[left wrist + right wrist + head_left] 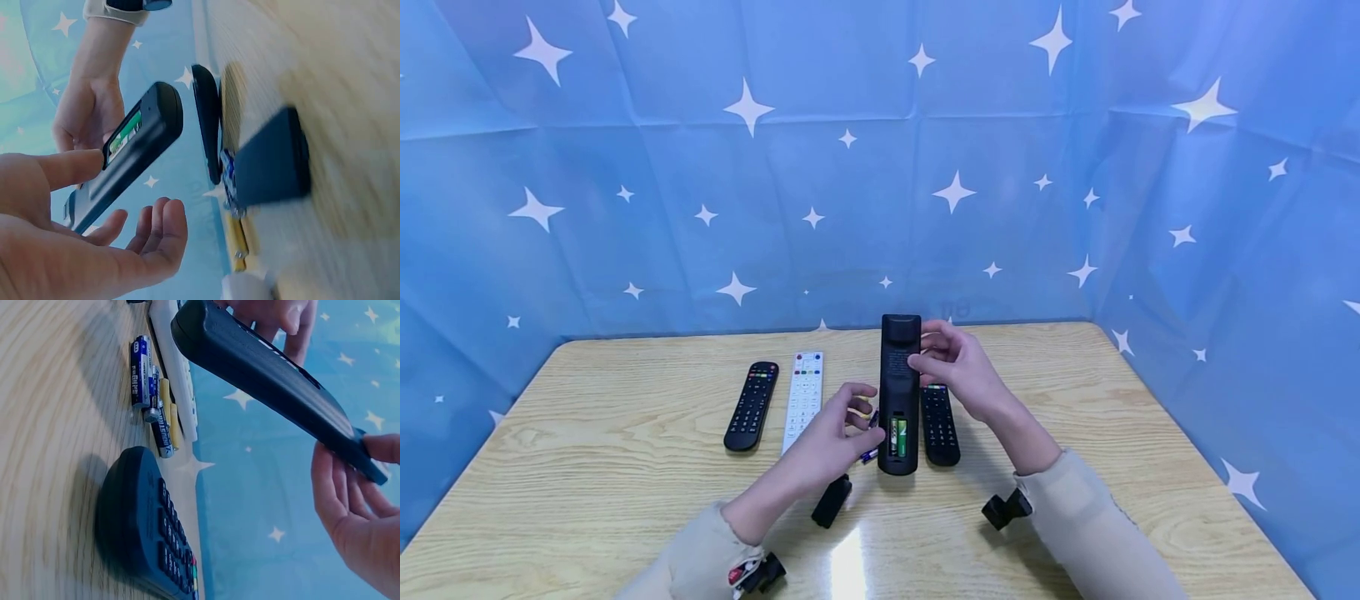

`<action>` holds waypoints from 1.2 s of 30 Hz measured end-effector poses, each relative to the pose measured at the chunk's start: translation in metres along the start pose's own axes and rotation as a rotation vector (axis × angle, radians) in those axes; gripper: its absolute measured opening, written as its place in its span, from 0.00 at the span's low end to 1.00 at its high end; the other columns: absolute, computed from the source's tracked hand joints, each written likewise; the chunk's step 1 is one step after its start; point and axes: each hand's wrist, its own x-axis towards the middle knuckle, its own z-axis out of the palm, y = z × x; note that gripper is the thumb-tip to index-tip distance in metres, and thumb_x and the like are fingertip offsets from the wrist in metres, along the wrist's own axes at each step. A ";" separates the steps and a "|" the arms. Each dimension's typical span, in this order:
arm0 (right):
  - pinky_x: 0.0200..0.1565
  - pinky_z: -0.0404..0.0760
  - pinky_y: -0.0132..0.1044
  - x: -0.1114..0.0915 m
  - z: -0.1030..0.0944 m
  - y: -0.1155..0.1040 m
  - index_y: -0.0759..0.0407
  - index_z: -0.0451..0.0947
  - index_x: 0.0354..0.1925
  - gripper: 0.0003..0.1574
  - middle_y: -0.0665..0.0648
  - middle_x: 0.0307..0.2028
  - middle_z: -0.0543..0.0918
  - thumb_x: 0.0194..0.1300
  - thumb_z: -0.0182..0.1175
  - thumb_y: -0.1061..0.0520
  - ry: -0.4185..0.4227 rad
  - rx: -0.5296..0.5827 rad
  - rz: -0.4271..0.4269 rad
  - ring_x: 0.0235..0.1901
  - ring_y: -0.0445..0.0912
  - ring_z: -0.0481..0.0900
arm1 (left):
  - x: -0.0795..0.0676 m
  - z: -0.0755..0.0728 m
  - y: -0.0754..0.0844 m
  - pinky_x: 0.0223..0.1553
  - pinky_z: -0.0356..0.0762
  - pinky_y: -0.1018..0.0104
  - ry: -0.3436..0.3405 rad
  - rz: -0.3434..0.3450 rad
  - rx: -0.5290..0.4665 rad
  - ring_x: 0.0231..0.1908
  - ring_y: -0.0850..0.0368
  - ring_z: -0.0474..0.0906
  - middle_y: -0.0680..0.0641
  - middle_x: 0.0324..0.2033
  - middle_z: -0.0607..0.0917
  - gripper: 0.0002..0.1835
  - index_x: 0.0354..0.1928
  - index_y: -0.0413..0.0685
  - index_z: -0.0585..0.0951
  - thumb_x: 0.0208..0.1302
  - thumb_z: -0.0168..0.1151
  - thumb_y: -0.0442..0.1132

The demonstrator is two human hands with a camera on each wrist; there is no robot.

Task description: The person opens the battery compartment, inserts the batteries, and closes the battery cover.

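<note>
Nearest, I have a wood-grain tabletop (625,467), glare along its front. Small black piece (832,501), lying on it. Left hand (835,433): thumb touching the held black remote (898,375), fingers loosely bent, spread. That remote: above the tabletop, compartment uncovered, green batteries (898,437) inside. Right hand (962,367): thumb and fingers pinching its far end. Loose batteries (140,372), white remote (805,396), two black remotes (752,408), all lying down. Behind: blue star-patterned curtain (850,183).

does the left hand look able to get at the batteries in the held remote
Probably yes: the batteries lie uncovered, and the left hand has its thumb right beside them. The right hand grips the far end of the remote, out of the way.
</note>
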 end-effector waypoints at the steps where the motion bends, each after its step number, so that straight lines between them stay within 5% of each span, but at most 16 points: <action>1: 0.42 0.87 0.48 0.000 -0.001 0.000 0.69 0.69 0.64 0.29 0.65 0.47 0.81 0.67 0.63 0.68 -0.001 0.001 0.003 0.40 0.46 0.84 | -0.001 -0.001 0.000 0.46 0.79 0.55 0.004 0.014 0.029 0.50 0.48 0.76 0.40 0.53 0.76 0.25 0.67 0.42 0.70 0.73 0.63 0.37; 9: 0.40 0.87 0.44 -0.001 -0.005 0.002 0.68 0.62 0.69 0.35 0.64 0.47 0.81 0.68 0.62 0.70 -0.016 0.047 0.005 0.39 0.47 0.84 | -0.011 -0.004 0.001 0.44 0.77 0.54 0.007 0.094 0.404 0.44 0.48 0.75 0.39 0.53 0.76 0.19 0.61 0.42 0.75 0.73 0.64 0.40; 15: 0.38 0.87 0.41 0.000 -0.008 0.003 0.66 0.61 0.70 0.37 0.61 0.46 0.80 0.67 0.62 0.70 -0.019 0.062 0.001 0.39 0.46 0.84 | -0.019 -0.007 0.005 0.39 0.76 0.57 -0.087 0.101 0.603 0.37 0.55 0.72 0.43 0.45 0.78 0.17 0.57 0.40 0.78 0.72 0.65 0.41; 26: 0.40 0.87 0.44 -0.001 -0.009 0.002 0.65 0.59 0.72 0.39 0.63 0.49 0.79 0.68 0.61 0.69 -0.029 0.060 0.027 0.40 0.48 0.84 | -0.027 -0.008 0.003 0.32 0.76 0.61 -0.152 0.082 0.829 0.31 0.57 0.73 0.49 0.34 0.78 0.13 0.45 0.42 0.85 0.59 0.75 0.34; 36: 0.43 0.87 0.48 -0.001 -0.010 0.002 0.64 0.60 0.72 0.38 0.64 0.49 0.79 0.68 0.62 0.69 -0.022 0.052 0.031 0.42 0.48 0.84 | -0.027 -0.010 0.006 0.36 0.80 0.60 -0.222 0.016 0.887 0.36 0.54 0.78 0.48 0.36 0.82 0.15 0.44 0.42 0.86 0.53 0.78 0.32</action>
